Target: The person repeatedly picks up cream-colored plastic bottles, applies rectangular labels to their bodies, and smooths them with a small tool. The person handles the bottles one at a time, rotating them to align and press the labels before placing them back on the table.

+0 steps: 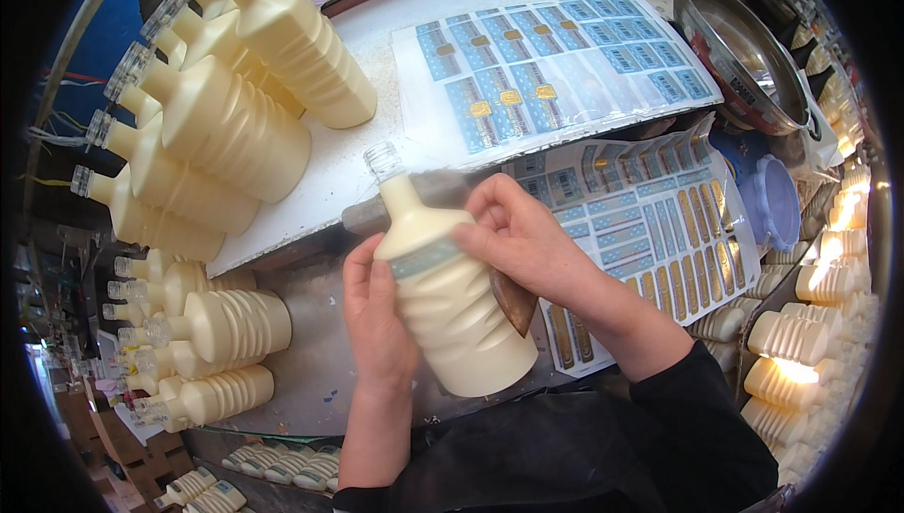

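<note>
We hold the cream bottle (447, 301) over the bench. Our left hand (375, 310) wraps its ribbed side; our right hand (520, 235) presses its shoulder band. It looks full, heavy and smooth, so we grip the ribs.

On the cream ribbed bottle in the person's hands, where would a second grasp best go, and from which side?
Probably the bare ribbed lower body of the cream bottle, from its right side. The left hand already cups the left flank, and the right hand presses at the label band near the shoulder. The ribs give purchase; the narrow neck looks less secure.
</note>
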`<act>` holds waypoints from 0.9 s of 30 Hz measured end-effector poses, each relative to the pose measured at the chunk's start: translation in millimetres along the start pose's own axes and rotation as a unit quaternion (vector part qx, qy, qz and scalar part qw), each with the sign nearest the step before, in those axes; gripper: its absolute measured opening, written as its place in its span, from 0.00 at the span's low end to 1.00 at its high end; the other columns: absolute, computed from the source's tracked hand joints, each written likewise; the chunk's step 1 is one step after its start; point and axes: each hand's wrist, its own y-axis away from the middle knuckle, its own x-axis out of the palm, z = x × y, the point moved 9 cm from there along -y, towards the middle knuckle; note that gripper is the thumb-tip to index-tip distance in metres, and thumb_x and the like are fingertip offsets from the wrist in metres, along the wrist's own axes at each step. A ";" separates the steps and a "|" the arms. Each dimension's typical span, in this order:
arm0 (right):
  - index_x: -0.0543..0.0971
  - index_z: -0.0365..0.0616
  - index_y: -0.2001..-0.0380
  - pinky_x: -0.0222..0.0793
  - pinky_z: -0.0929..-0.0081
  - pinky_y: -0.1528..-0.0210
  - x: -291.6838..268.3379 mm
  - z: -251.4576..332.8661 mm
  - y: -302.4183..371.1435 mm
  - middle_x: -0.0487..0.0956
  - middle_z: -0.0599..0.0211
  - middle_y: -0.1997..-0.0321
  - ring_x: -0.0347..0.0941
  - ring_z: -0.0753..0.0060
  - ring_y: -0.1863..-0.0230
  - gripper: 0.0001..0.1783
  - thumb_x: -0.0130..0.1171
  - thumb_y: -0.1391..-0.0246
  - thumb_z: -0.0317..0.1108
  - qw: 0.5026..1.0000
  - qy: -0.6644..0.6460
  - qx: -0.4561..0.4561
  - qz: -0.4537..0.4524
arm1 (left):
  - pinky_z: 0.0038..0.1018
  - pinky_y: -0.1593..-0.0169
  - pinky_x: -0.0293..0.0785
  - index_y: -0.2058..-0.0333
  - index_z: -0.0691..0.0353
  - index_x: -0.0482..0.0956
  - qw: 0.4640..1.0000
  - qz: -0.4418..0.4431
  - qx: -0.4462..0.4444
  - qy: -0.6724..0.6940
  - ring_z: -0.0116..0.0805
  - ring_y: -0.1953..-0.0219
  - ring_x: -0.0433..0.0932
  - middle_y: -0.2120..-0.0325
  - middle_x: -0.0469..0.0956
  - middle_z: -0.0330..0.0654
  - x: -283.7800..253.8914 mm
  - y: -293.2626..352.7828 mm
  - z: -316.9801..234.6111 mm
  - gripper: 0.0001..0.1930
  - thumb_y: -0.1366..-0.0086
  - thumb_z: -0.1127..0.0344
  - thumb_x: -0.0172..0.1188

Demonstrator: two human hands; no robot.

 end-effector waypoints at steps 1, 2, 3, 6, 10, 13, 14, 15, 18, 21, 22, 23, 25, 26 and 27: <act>0.73 0.37 0.56 0.73 0.72 0.63 0.1 -0.2 -0.1 0.78 0.64 0.69 0.75 0.75 0.67 0.22 0.68 0.40 0.43 1.000 -0.003 0.002 0.001 | 0.33 0.43 0.78 0.41 0.65 0.68 1.000 0.000 0.000 0.000 0.34 0.48 0.80 0.49 0.78 0.48 0.3 0.1 0.0 0.16 0.20 0.61 0.47; 0.73 0.37 0.56 0.73 0.72 0.63 0.4 -0.4 -0.2 0.78 0.64 0.69 0.75 0.75 0.67 0.22 0.68 0.40 0.43 1.000 -0.005 0.004 0.001 | 0.33 0.43 0.78 0.41 0.65 0.68 1.000 -0.001 0.001 -0.001 0.34 0.48 0.80 0.49 0.78 0.48 0.2 0.0 -0.1 0.16 0.20 0.61 0.47; 0.73 0.37 0.56 0.73 0.72 0.63 0.6 -0.6 -0.2 0.78 0.64 0.69 0.75 0.76 0.67 0.22 0.68 0.40 0.43 1.000 -0.008 0.005 0.002 | 0.33 0.43 0.78 0.41 0.65 0.68 1.000 -0.003 0.001 -0.003 0.34 0.48 0.80 0.49 0.78 0.48 0.2 -0.1 -0.1 0.16 0.20 0.61 0.47; 0.73 0.38 0.56 0.72 0.73 0.63 0.6 -2.3 -0.1 0.78 0.66 0.69 0.74 0.76 0.67 0.21 0.68 0.39 0.43 1.000 -0.016 0.005 0.005 | 0.34 0.43 0.78 0.41 0.65 0.68 1.000 -0.005 0.003 -0.013 0.35 0.48 0.79 0.48 0.78 0.48 0.0 -0.4 0.8 0.17 0.20 0.61 0.47; 0.73 0.39 0.53 0.69 0.85 0.65 0.2 -5.1 -0.6 0.77 0.75 0.69 0.72 0.88 0.67 0.13 0.58 0.32 0.37 0.996 -0.085 0.018 0.027 | 0.36 0.40 0.75 0.39 0.65 0.66 1.000 0.006 0.003 -0.015 0.37 0.44 0.77 0.45 0.76 0.49 -0.8 0.4 2.0 0.19 0.20 0.58 0.46; 0.79 0.36 0.49 0.69 0.83 0.59 -9.6 4.8 6.7 0.78 0.75 0.66 0.72 0.86 0.62 0.16 0.52 0.30 0.37 0.996 -0.082 0.037 0.014 | 0.37 0.36 0.71 0.34 0.66 0.63 1.000 -0.002 0.013 0.002 0.39 0.40 0.74 0.41 0.72 0.49 -4.4 6.5 0.9 0.25 0.21 0.56 0.48; 0.80 0.36 0.48 0.69 0.83 0.58 -11.8 7.6 11.2 0.79 0.74 0.64 0.72 0.86 0.61 0.16 0.52 0.30 0.36 0.997 -0.065 0.031 0.014 | 0.37 0.35 0.69 0.33 0.66 0.61 0.999 0.011 0.023 -0.021 0.39 0.39 0.73 0.39 0.71 0.49 -2.2 10.1 -0.8 0.27 0.22 0.55 0.50; 0.80 0.36 0.47 0.69 0.83 0.57 -12.8 9.1 16.0 0.80 0.73 0.62 0.73 0.85 0.60 0.17 0.52 0.30 0.35 0.998 -0.049 0.026 0.014 | 0.37 0.34 0.68 0.32 0.67 0.60 0.998 0.025 0.033 -0.044 0.39 0.38 0.73 0.38 0.70 0.49 0.3 14.6 -2.5 0.30 0.23 0.54 0.52; 0.81 0.36 0.45 0.70 0.83 0.57 -12.2 11.6 27.6 0.83 0.68 0.55 0.74 0.85 0.59 0.18 0.51 0.31 0.32 0.998 -0.027 -0.050 -0.003 | 0.35 0.32 0.66 0.30 0.68 0.57 0.991 0.089 0.035 -0.099 0.38 0.37 0.71 0.36 0.69 0.48 7.9 22.3 0.8 0.37 0.28 0.54 0.59; 0.81 0.37 0.44 0.71 0.82 0.57 -9.6 18.5 33.3 0.83 0.68 0.54 0.74 0.85 0.59 0.18 0.50 0.31 0.32 0.998 0.010 -0.064 -0.023 | 0.33 0.33 0.65 0.29 0.69 0.56 0.990 0.091 0.013 -0.105 0.37 0.37 0.71 0.36 0.69 0.48 14.4 26.1 -0.5 0.39 0.31 0.58 0.63; 0.81 0.37 0.44 0.71 0.82 0.57 -9.3 20.9 34.3 0.83 0.68 0.54 0.74 0.85 0.60 0.18 0.50 0.31 0.32 0.999 0.007 -0.039 -0.016 | 0.32 0.33 0.66 0.30 0.69 0.57 0.992 0.077 0.007 -0.099 0.37 0.37 0.71 0.36 0.69 0.48 14.7 27.1 -2.9 0.39 0.32 0.59 0.64; 0.80 0.37 0.44 0.71 0.82 0.57 -8.6 20.6 34.3 0.82 0.68 0.54 0.73 0.86 0.60 0.18 0.50 0.31 0.32 1.000 0.006 -0.014 -0.009 | 0.32 0.34 0.66 0.30 0.70 0.57 0.991 0.067 0.025 -0.114 0.36 0.38 0.72 0.38 0.70 0.47 8.4 26.1 -2.4 0.38 0.33 0.65 0.64; 0.79 0.37 0.43 0.70 0.83 0.58 -7.5 15.1 29.8 0.81 0.70 0.55 0.72 0.87 0.62 0.18 0.51 0.31 0.32 1.000 -0.014 0.010 0.004 | 0.35 0.33 0.66 0.30 0.69 0.59 0.982 0.038 0.051 -0.179 0.40 0.38 0.71 0.39 0.70 0.49 3.3 27.7 -4.3 0.40 0.39 0.70 0.65; 0.78 0.38 0.43 0.69 0.84 0.59 -6.1 9.9 26.1 0.81 0.71 0.55 0.71 0.87 0.63 0.18 0.51 0.31 0.33 0.999 -0.022 0.023 0.009 | 0.37 0.33 0.66 0.30 0.69 0.60 0.976 0.024 0.062 -0.210 0.42 0.37 0.70 0.40 0.69 0.50 1.2 28.0 -6.5 0.41 0.43 0.72 0.66; 0.75 0.38 0.44 0.66 0.89 0.63 -4.0 3.3 18.4 0.76 0.76 0.61 0.68 0.90 0.66 0.18 0.57 0.33 0.34 0.998 -0.065 0.003 0.006 | 0.37 0.35 0.67 0.32 0.69 0.61 0.962 0.019 0.085 -0.259 0.44 0.39 0.71 0.43 0.70 0.51 1.4 27.5 -10.7 0.42 0.44 0.71 0.70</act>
